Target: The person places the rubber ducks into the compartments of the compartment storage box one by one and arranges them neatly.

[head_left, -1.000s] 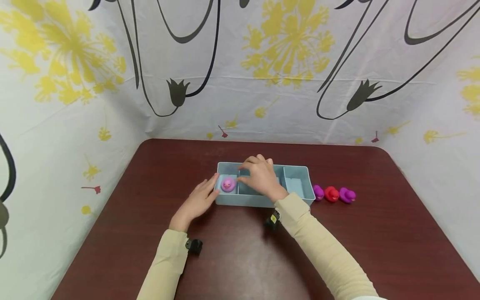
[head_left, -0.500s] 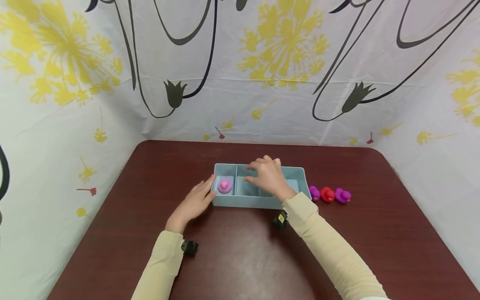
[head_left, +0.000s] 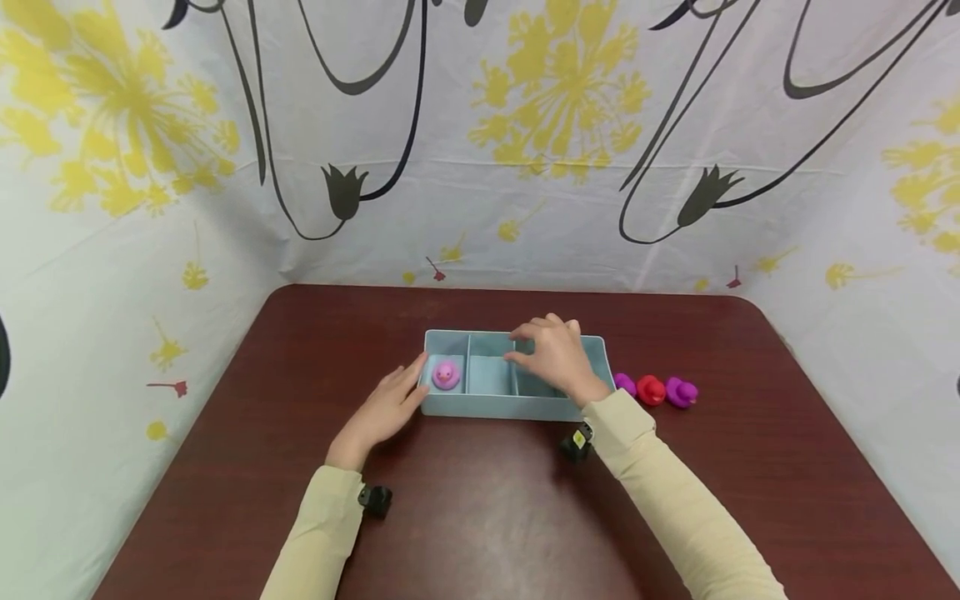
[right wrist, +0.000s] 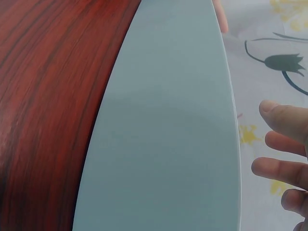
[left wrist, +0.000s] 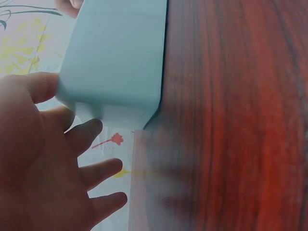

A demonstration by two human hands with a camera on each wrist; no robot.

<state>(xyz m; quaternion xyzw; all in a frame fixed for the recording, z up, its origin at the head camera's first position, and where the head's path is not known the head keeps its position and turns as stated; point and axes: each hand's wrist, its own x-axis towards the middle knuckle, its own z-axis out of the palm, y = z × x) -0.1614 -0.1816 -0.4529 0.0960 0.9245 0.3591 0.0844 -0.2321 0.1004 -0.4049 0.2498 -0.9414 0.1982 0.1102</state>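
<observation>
A light blue divided tray (head_left: 517, 407) lies on the table, with a pink rubber duck (head_left: 446, 375) in its leftmost compartment. My left hand (head_left: 382, 408) rests against the tray's left end; in the left wrist view, the thumb and some fingers of that hand (left wrist: 43, 149) touch the tray's corner (left wrist: 115, 53), the others spread apart. Over the right part of the tray hovers my right hand (head_left: 555, 354), thumb and fingers apart, holding nothing. The right wrist view has this hand (right wrist: 288, 139) beyond the tray's long wall (right wrist: 163, 120). It partly hides the right compartments.
Beside the tray's right end stand a purple duck (head_left: 624, 383), a red duck (head_left: 651, 390) and another purple duck (head_left: 682, 392) in a row. The dark brown table (head_left: 465, 517) meets a flower-patterned cloth (head_left: 390, 242) at the back and sides.
My right hand has moved rightward over the tray, uncovering the second compartment. The left hand stays at the tray's left end. The head view has shifted slightly.
</observation>
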